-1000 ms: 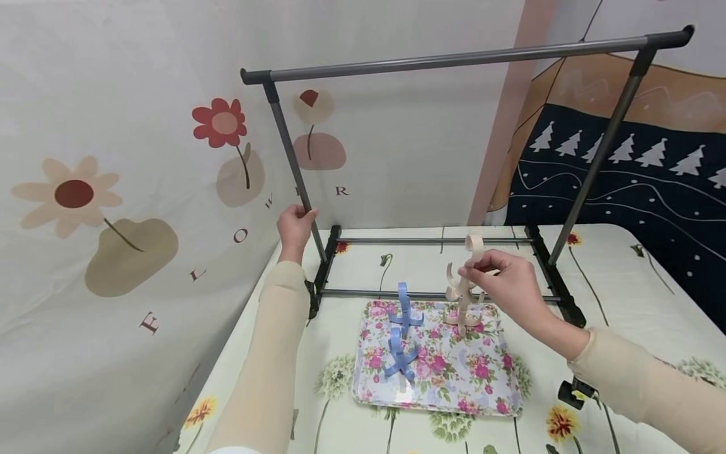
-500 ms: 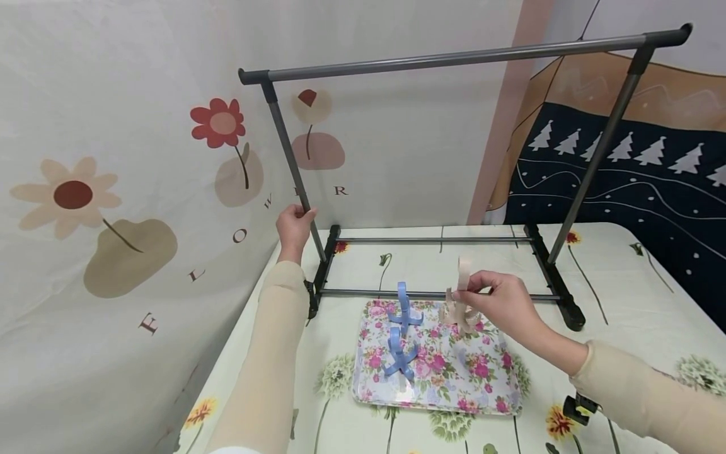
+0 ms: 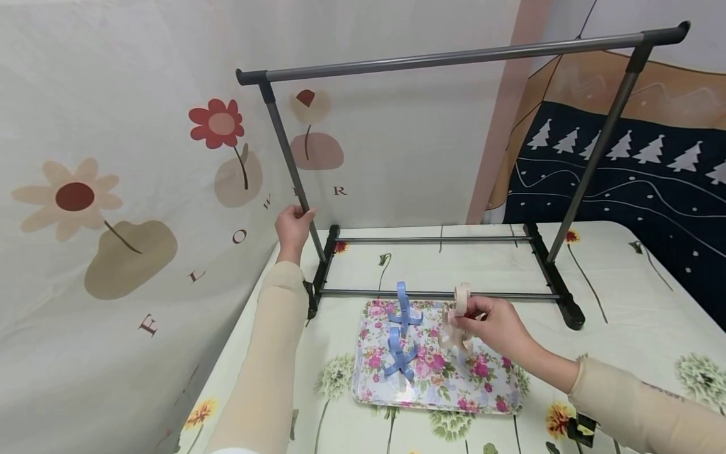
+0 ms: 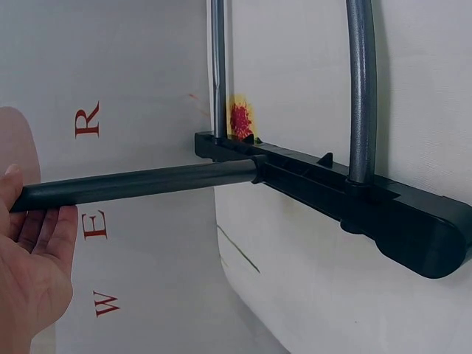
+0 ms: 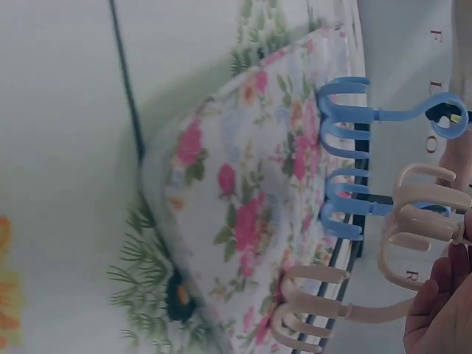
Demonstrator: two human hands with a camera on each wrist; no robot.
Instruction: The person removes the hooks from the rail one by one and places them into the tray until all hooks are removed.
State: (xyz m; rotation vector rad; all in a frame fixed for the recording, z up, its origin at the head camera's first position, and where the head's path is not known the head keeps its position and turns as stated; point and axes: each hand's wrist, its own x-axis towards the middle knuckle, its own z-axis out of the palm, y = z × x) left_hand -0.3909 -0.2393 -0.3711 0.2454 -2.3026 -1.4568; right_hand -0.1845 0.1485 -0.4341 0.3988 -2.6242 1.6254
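My left hand (image 3: pixel 293 230) grips the left upright (image 4: pixel 140 184) of a grey metal clothes rack, fingers and thumb round the tube. Between the fingertips of my right hand (image 3: pixel 495 323) is a beige four-pronged hanging hook (image 5: pixel 428 214), its curled top (image 3: pixel 462 297) uppermost and its prongs down over the flowered tray (image 3: pixel 442 391). A second beige hook (image 5: pixel 313 302) stands on the tray; in the head view the held one largely covers it. Two blue hooks (image 3: pixel 404 312) of the same shape stand upright on the left half of the tray, one behind the other.
The rack's top bar (image 3: pixel 454 60) spans high across the view. Its black feet (image 3: pixel 550 277) and lower rails (image 3: pixel 368 294) lie just behind the tray. A flower-print cloth (image 3: pixel 635 328) covers the table. Printed curtains (image 3: pixel 142 347) hang at the left and back.
My right hand has lowered the beige hook from above the tray's back right to close over the tray, drawing it slightly nearer. My left hand keeps its grip on the upright.
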